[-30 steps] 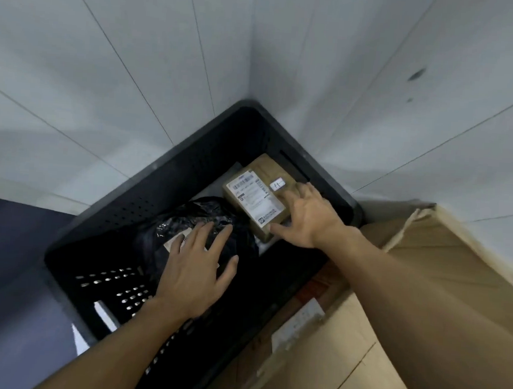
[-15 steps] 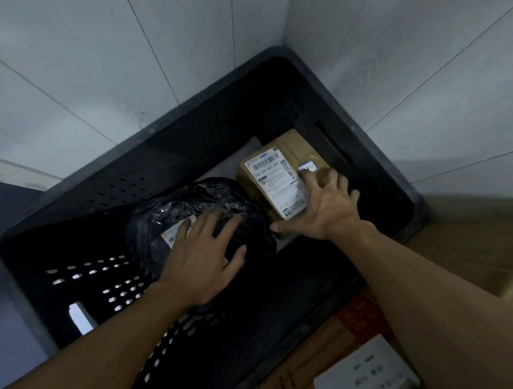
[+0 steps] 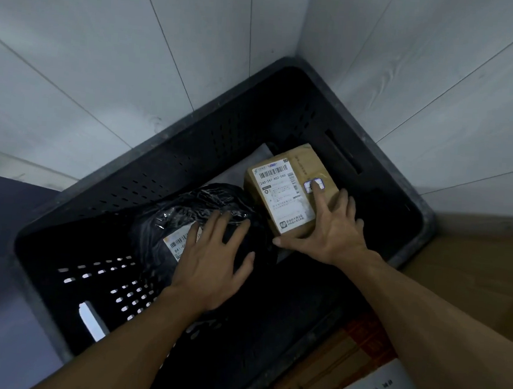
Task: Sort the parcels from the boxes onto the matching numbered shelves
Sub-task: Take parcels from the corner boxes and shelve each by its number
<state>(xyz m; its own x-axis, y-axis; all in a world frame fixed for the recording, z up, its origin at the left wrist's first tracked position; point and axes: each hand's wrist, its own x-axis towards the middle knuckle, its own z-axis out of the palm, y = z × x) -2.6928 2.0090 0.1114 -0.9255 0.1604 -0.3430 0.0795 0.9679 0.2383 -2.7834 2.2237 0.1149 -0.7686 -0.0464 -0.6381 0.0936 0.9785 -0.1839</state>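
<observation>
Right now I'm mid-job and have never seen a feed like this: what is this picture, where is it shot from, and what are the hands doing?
No machine here: these are a person's two bare hands, filmed by one wide-angle camera worn on the head, looking down. Below is a black plastic crate in a corner of white walls. In it lie a parcel in black plastic wrap and a brown cardboard parcel with a white shipping label. The left hand rests flat on the black one. The right hand lies on the cardboard one, forefinger on a small sticker.
</observation>
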